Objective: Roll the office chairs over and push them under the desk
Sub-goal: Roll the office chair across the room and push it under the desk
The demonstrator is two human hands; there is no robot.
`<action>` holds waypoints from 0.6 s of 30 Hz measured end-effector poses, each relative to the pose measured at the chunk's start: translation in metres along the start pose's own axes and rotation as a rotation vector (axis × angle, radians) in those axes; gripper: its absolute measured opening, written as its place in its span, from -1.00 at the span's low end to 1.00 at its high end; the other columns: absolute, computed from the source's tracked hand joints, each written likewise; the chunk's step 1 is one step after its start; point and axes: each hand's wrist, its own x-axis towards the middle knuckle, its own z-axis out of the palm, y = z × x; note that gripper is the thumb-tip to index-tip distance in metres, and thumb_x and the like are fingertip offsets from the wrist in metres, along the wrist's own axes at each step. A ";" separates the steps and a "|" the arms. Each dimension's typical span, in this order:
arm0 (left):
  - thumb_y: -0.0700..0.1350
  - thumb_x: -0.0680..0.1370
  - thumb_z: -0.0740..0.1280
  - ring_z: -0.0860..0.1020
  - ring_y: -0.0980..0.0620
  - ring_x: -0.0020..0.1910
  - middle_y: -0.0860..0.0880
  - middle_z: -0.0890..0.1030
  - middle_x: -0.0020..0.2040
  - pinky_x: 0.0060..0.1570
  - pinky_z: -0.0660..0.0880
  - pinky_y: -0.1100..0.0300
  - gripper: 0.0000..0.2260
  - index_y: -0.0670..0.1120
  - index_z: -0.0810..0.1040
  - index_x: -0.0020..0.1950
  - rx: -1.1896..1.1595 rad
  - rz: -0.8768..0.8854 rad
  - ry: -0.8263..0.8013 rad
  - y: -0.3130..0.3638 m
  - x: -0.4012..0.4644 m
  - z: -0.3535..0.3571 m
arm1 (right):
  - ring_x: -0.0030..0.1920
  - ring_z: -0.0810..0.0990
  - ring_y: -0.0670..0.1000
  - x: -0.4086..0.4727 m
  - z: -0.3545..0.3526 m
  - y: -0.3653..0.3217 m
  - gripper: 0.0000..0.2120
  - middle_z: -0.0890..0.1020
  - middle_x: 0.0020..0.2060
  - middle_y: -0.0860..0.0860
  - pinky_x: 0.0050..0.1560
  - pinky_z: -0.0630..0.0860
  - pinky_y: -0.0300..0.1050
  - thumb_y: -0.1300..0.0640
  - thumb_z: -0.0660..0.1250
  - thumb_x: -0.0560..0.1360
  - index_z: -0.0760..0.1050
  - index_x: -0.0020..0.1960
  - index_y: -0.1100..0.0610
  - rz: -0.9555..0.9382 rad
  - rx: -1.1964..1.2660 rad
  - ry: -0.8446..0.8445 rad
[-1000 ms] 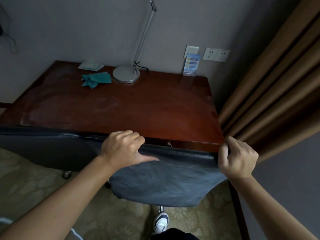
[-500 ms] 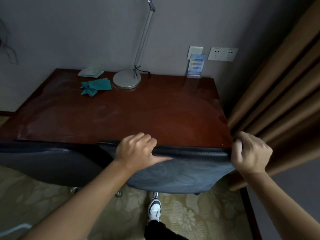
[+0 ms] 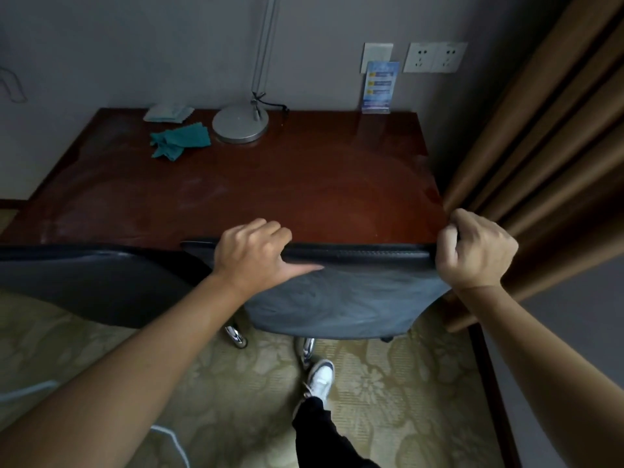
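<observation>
A dark grey office chair (image 3: 344, 298) stands with its backrest top against the front edge of the red-brown desk (image 3: 256, 190). My left hand (image 3: 251, 255) grips the top of the backrest near its left end, fingers curled over the rim and thumb along the back. My right hand (image 3: 476, 251) grips the backrest's right corner. A second dark chair (image 3: 91, 285) stands to the left, its backrest also at the desk's front edge. Chrome legs with castors (image 3: 236, 336) show below the seats.
On the desk stand a silver lamp base (image 3: 239, 125), a teal cloth (image 3: 180, 141), a white packet (image 3: 167, 112) and a blue card stand (image 3: 380, 86). Brown curtains (image 3: 540, 146) hang close on the right. My foot in a white shoe (image 3: 320, 378) is on the patterned carpet (image 3: 388, 383).
The chair I hold has rolled forward to the desk; its backrest now meets the desk's front edge and hides it. Both hands keep their hold.
</observation>
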 end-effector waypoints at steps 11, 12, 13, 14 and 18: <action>0.49 0.36 0.34 0.48 0.00 -0.44 0.01 0.46 -0.45 -0.50 0.43 0.17 -0.39 -0.08 0.45 -0.41 0.031 -0.030 -0.106 0.003 -0.002 -0.003 | -0.54 0.34 0.11 -0.002 0.001 0.003 -0.78 0.39 -0.55 0.04 -0.48 0.17 -0.11 0.17 0.18 0.36 0.20 -0.41 0.08 -0.057 0.033 0.035; 0.49 0.36 0.33 0.48 0.00 -0.42 0.01 0.46 -0.45 -0.49 0.43 0.16 -0.39 -0.07 0.45 -0.40 0.036 -0.031 -0.114 0.005 -0.001 -0.004 | -0.54 0.35 0.12 -0.001 -0.001 0.003 -0.78 0.40 -0.54 0.05 -0.48 0.17 -0.10 0.17 0.18 0.36 0.21 -0.42 0.08 -0.063 0.028 0.029; 0.49 0.37 0.32 0.48 -0.01 -0.41 0.01 0.45 -0.43 -0.48 0.43 0.16 -0.40 -0.07 0.46 -0.39 0.040 -0.038 -0.135 0.005 -0.001 -0.006 | -0.53 0.36 0.12 0.000 -0.002 0.002 -0.79 0.41 -0.54 0.05 -0.47 0.19 -0.09 0.17 0.19 0.35 0.23 -0.42 0.09 -0.062 0.029 0.017; 0.49 0.37 0.31 0.48 -0.01 -0.39 0.01 0.45 -0.42 -0.46 0.43 0.15 -0.40 -0.07 0.46 -0.38 0.032 -0.058 -0.178 0.008 -0.001 -0.009 | -0.52 0.37 0.13 -0.001 -0.003 0.004 -0.79 0.42 -0.53 0.06 -0.47 0.20 -0.08 0.18 0.20 0.35 0.25 -0.43 0.10 -0.064 0.025 0.006; 0.53 0.33 0.28 0.46 0.02 -0.31 0.05 0.44 -0.36 -0.39 0.42 0.15 -0.40 -0.04 0.46 -0.33 0.044 -0.160 -0.310 0.015 -0.001 -0.018 | -0.51 0.38 0.12 -0.005 -0.001 0.009 -0.80 0.42 -0.52 0.05 -0.46 0.25 -0.06 0.16 0.20 0.36 0.28 -0.43 0.11 -0.087 0.058 -0.005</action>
